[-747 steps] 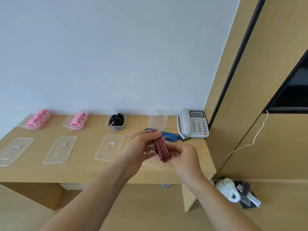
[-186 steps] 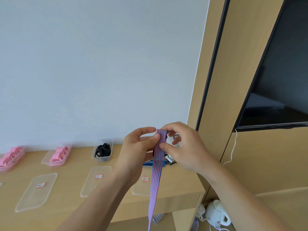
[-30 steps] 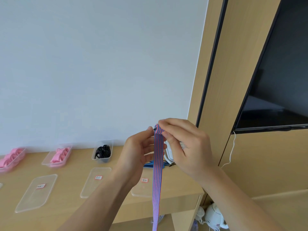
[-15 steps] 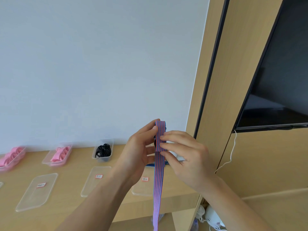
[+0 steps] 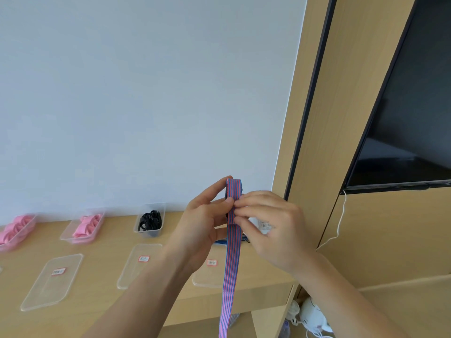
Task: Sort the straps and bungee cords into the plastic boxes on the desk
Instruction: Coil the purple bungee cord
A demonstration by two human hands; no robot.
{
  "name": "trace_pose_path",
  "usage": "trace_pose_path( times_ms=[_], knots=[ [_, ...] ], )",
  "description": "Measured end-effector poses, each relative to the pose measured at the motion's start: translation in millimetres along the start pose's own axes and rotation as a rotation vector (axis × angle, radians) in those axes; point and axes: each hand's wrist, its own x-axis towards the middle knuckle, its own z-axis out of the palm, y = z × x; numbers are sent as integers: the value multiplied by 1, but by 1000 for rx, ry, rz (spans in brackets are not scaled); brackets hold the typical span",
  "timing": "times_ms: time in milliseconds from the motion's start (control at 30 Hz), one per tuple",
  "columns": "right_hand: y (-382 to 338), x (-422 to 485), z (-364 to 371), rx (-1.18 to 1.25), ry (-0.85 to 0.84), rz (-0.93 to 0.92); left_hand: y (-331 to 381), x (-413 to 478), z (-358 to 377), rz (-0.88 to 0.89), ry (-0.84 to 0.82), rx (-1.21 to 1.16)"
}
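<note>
A long red-and-blue striped strap hangs down in front of the desk, its top end folded over. My left hand pinches the folded top from the left. My right hand pinches it from the right, just below the fold. At the back of the desk stand a clear box of black cords and two clear boxes of pink straps. A blue strap lies on the desk behind my hands, mostly hidden.
Several clear lids with red labels lie along the desk's front. A wooden wall panel with a dark screen stands at the right. A white kettle and cables sit on the floor below.
Over the last second the strap's folded top has stayed between my hands. My right hand has dropped from above the fold to just below it. The desk is unchanged.
</note>
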Motion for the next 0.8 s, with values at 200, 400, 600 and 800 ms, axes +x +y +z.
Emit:
trace_pose_path(
  times_ms=[200, 400, 600, 800],
  knots=[
    [2, 28, -9, 13, -147, 315, -1, -1, 4, 36, -22, 72],
    [5, 42, -17, 112, -250, 418, -3, 1, 5, 28, -6, 79],
    [7, 44, -17, 8, -137, 312, -7, 4, 9, -21, 64, 119],
    [10, 42, -18, -74, -75, 191, -12, 5, 10, 0, 89, 135]
  ],
)
